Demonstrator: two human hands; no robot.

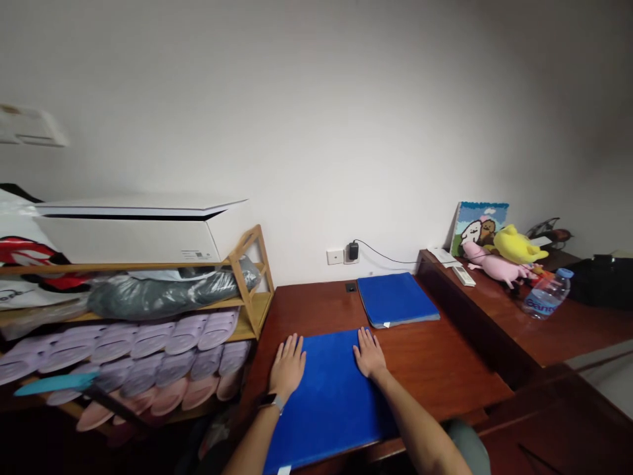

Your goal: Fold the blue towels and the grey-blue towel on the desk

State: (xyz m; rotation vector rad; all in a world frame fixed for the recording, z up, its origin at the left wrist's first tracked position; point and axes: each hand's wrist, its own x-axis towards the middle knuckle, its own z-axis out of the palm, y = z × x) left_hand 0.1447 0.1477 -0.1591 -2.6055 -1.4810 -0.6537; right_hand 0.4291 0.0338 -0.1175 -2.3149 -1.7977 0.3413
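Note:
A flat blue cloth item (331,402) with a small white tag at its near edge lies on the reddish-brown wooden desk (306,303). My left hand (288,365), a watch on its wrist, rests palm down over its upper left edge. Across from it, my right hand (369,353) lies flat at the upper right corner, fingers spread. Neither hand grasps anything. Behind my right hand sits a folded blue cloth stack (397,298) with a greyish underside and a white tag.
Left of the desk stands a wooden rack (254,310) with slippers (182,334) and a white box (133,237). On the raised surface at right are plush toys (517,245), a bottle (548,295) and a remote (463,276). A charger (353,251) is plugged into the wall.

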